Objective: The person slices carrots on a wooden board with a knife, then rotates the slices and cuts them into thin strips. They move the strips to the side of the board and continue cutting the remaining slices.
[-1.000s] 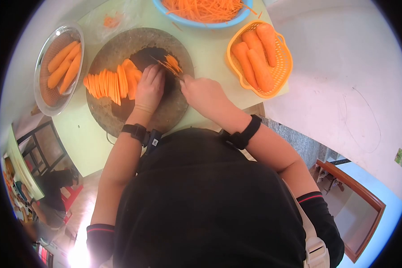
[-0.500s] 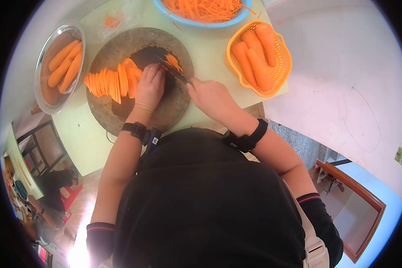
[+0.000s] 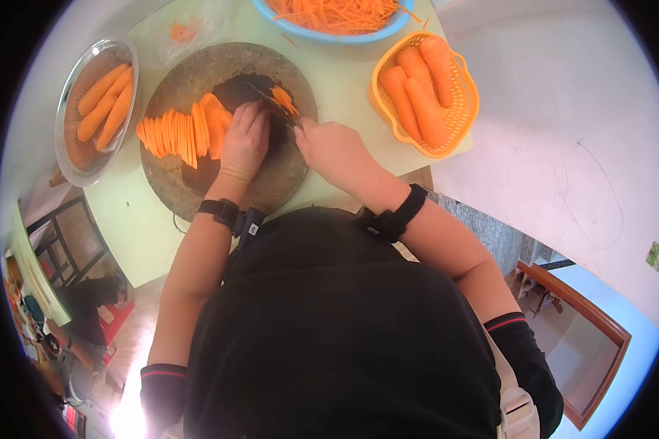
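The left hand (image 3: 245, 143) lies left of centre in the upper part of the frame. Its fingers curl down over the near end of a row of carrot slices (image 3: 177, 133) and pin them to the chopping board (image 3: 271, 183). The slices stand on edge, fanned out from the hand toward the left rim of the board.

The right hand (image 3: 334, 152) sits just right of the left one, clenched round the handle of a knife (image 3: 272, 104). The dark blade runs up and to the left, past the left fingertips. It looks to rest on the board, though the view is too small to be sure. Just beyond the blade lies a small heap of carrot shreds (image 3: 284, 97).

The board is round and grey, with a darker patch in the middle, and rests on a pale green worktop (image 3: 344, 77).

- **Upper left:** a shallow clear bowl (image 3: 69, 164) holds whole peeled carrots (image 3: 102, 108).
- **Upper right:** an orange basket (image 3: 380, 106) holds more peeled carrots (image 3: 416, 88), laid side by side.
- **Top edge:** a blue basin (image 3: 329, 38) is heaped with fine carrot strips (image 3: 337, 13).

Both wrists carry black bands, and the person's dark top fills the lower half of the frame.
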Available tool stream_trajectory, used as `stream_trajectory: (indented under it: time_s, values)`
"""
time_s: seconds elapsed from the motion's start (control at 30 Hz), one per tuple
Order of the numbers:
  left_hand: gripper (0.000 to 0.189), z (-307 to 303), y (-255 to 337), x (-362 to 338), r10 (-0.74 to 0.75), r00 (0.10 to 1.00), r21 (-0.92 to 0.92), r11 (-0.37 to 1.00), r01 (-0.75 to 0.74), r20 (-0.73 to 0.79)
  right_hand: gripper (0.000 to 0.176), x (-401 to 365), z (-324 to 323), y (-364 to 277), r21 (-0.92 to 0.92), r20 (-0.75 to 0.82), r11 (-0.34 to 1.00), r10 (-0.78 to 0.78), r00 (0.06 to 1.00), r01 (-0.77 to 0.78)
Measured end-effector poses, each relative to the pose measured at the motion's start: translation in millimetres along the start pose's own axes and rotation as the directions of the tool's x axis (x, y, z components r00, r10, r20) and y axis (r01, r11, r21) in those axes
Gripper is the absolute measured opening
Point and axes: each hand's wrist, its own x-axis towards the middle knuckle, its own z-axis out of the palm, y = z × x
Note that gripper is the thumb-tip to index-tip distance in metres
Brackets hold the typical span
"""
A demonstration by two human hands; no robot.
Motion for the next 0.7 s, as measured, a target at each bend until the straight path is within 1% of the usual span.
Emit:
stream_trajectory:
  time_s: [0.1,0.17,0.5,0.7]
  values:
    - [0.021,0.8,-0.4,0.1,-0.007,1.0,-0.009,1.0,0.007,0.001,0.027,-0.4,2.6,5.3,0.018,-0.025,1.0,0.025,0.999,-0.025]
    - [0.021,0.6,0.5,0.3,-0.015,1.0,-0.015,1.0,0.015,-0.004,0.029,-4.7,-2.7,6.9,0.115,-0.012,0.992,0.055,0.998,-0.053]
    - [0.021,-0.5,0.6,0.5,-0.008,1.0,-0.024,1.0,0.008,-0.001,0.031,-22.3,-16.9,2.7,0.099,0.039,0.992,0.074,0.997,-0.077]
    - [0.019,0.3,0.2,-0.1,-0.005,1.0,-0.018,1.0,0.005,-0.005,0.03,-22.4,-15.0,2.6,0.126,0.079,0.986,0.097,0.992,-0.106]
